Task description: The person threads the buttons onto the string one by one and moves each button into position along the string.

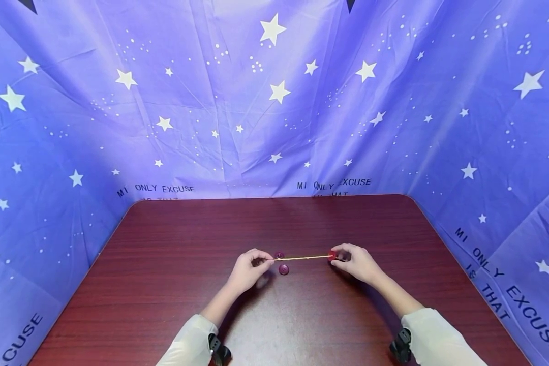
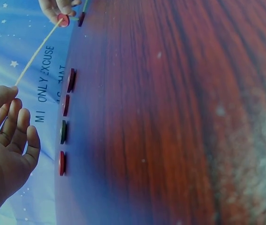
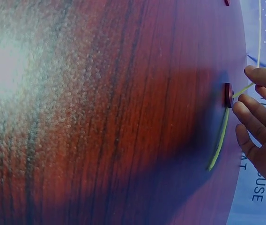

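Your left hand (image 1: pixel 250 268) pinches one end of the yellow cord (image 1: pixel 306 257) between thumb and forefinger, its other fingers loosely curved. To its right, your right hand (image 1: pixel 358 262) grips a red button (image 1: pixel 332 255) at the fingertips, with the cord stretched between the two. For this step, a light, even pull from the left seems best, with the red button steadied by its rim so your fingertips leave the cord free; a sharp tug could tip it or slip the pinch.

The button is round, thin and glossy; the cord meets its face. Just below the right fingers is a dark button (image 3: pixel 229 95), with a loose cord tail (image 3: pixel 217 145) trailing from it; whether it touches the counter (image 1: pixel 142 284) you cannot tell. Mind that tail, as it might snag.

Just right of your left fingertips lies a maroon button (image 1: pixel 283 270), a second maroon button (image 1: pixel 279 255) beyond it. Beside that hand, the left wrist view adds a green button (image 2: pixel 63 131) and a scarlet button (image 2: pixel 62 163).
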A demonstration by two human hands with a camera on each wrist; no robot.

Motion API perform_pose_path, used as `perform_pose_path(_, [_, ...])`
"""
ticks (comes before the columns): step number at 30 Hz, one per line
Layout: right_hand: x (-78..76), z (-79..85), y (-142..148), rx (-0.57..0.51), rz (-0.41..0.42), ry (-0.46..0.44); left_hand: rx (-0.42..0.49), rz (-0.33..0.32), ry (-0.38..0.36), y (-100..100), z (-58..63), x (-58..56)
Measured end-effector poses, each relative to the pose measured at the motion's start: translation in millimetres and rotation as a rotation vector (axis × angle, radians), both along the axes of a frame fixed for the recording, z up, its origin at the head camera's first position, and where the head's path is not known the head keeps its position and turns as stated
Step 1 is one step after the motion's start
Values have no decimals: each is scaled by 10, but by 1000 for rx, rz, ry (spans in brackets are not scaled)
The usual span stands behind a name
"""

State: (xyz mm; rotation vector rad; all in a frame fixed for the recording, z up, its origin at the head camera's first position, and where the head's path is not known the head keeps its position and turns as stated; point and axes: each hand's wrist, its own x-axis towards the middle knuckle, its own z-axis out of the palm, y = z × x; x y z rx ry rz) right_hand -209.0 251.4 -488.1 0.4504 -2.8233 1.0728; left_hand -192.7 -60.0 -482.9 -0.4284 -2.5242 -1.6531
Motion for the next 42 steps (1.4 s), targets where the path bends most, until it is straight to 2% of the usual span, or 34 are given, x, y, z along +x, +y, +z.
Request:
perform_pose_path(3, [-1,-13,11,2,0,-2,5,-5,-3,-28,-104,-57])
perform_pose_path(5, [-2,-22,21,5,-3,-3,15,-25,0,-51,-129,-78])
perform_pose_path(9, [2,-24,31,6,-11,-5,15,-50,3,-82,-132,-87])
perform_pose_path(16, [4,-26,45,-3,-31,-18,51,-56,-2,-89,-128,-77])
perform_pose_path(26, [2,-48,66,-6,-45,-24,18,-49,2,-93,-156,-82])
perform_pose_path(33, [8,-61,65,9,-38,3,17,-27,-14,-78,-165,-78])
perform_pose_path(37, [6,-73,61,24,-28,35,-5,0,-2,-42,-95,-23])
perform_pose_path(42, [-8,-105,52,51,-35,36,1,-18,5,-19,106,93])
